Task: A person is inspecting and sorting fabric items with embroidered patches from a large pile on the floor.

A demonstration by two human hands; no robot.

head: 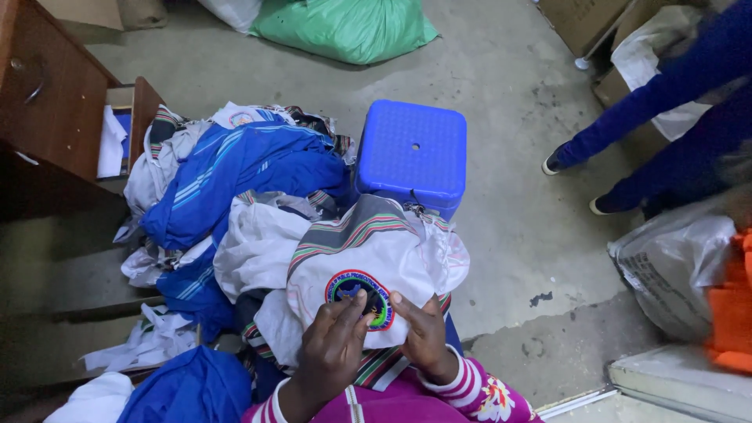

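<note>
A white garment [368, 258] with a striped collar band and a round multicoloured badge [359, 292] lies across my lap. My left hand [333, 348] pinches the cloth at the badge's lower left edge, fingers closed on it. On the badge's right side my right hand [423, 333] grips the same cloth. Both wrists show pink, white-striped cuffs.
A heap of blue and white clothes [235, 172] lies to the left. A blue plastic stool [413, 153] stands behind the garment. A green sack [345, 27] lies at the top, a wooden desk [47, 86] at left. Another person's blue-clad legs [666, 117] stand at right near bags and boxes.
</note>
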